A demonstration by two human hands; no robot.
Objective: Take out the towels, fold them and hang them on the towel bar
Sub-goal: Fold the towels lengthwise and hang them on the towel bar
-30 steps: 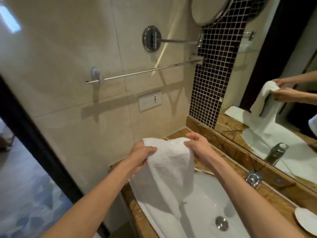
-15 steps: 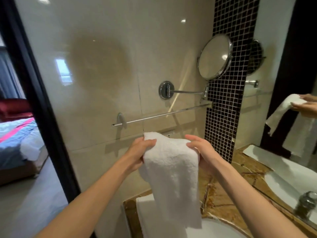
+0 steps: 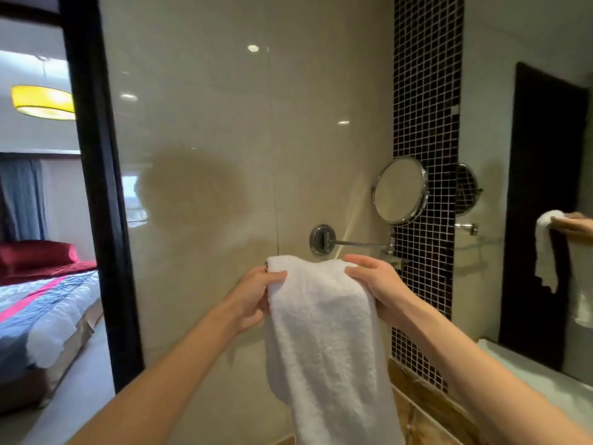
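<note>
A folded white towel (image 3: 324, 335) hangs long and narrow in front of the beige wall. My left hand (image 3: 253, 297) grips its top left corner and my right hand (image 3: 375, 281) grips its top right corner. The towel's top edge is level with the towel bar, which it almost fully hides; only the bar's right end bracket (image 3: 399, 263) shows beside my right hand. Whether the towel touches the bar I cannot tell.
A round chrome mirror (image 3: 400, 190) on a swing arm (image 3: 353, 243) juts from the wall just above my hands. A dark mosaic tile strip (image 3: 423, 123) and the big wall mirror (image 3: 526, 155) lie to the right. The brown counter (image 3: 417, 419) is below; a dark door frame (image 3: 99, 187) at left.
Both hands have lifted the towel from over the sink up to the height of the towel bar, and it now covers the bar. My view has tilted upward, so the sink is out of sight.
</note>
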